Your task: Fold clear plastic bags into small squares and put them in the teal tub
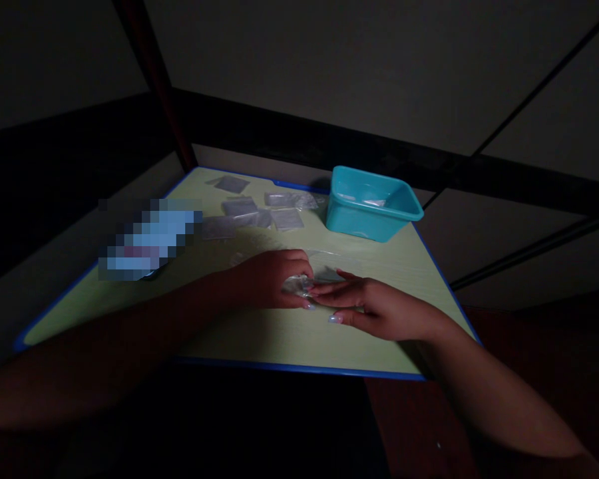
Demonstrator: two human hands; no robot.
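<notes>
The head view takes in a dim, grey panelled wall (304,73) behind a pale yellow-green tabletop with a blue edge (419,263). On its far right corner stands a turquoise, rectangular plastic bin (359,216), with some pale, glinting pieces (374,202) inside, too dim to identify. Towards the left edge is a bright blue-white pixelated patch (150,243), whatever it covers being unreadable. Near the middle of the table the two bare hands meet: the left hand (274,276) is curled around a wad of clear crinkled plastic film (294,285), fingers bent over its far side and thumb along the near side, while the right hand (374,303) lies flatter, fingers stretched leftward and thumb held well apart. Beyond the left hand, flat square packets of clear greyish plastic (288,219) lie scattered between the pixelated patch and the bin. A thin transparent sheet (337,259) shows faintly just beyond the right fingers; whether it joins the wad I cannot tell. The wad itself sits within the left hand, the nearer one, directly left of the right fingertips, which reach its edge; its long axis seems to run roughly left to right, though fingers hide much of it.
</notes>
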